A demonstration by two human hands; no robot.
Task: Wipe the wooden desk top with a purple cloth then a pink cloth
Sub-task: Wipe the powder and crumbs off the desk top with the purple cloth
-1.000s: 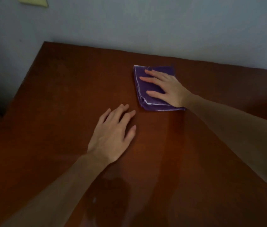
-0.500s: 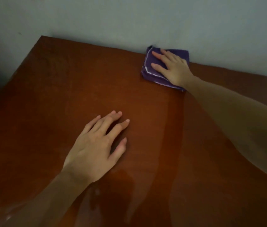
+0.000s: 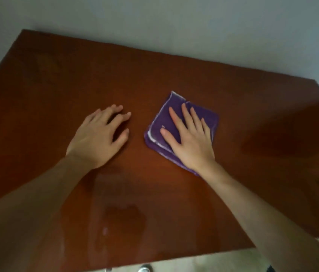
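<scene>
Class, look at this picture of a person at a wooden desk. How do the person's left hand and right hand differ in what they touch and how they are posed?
The right hand presses flat on the folded purple cloth; the left hand rests on the bare desk top, touching no cloth. The right hand's fingers lie straight and spread; the left hand's look slightly bent, tips down on the wood. Both are palm-down, gripping nothing.

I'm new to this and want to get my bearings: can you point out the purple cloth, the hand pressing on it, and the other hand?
purple cloth (image 3: 209, 116), head view, bare far corner.
right hand (image 3: 192, 146), head view, back of hand.
left hand (image 3: 97, 138), head view, back of hand.
</scene>
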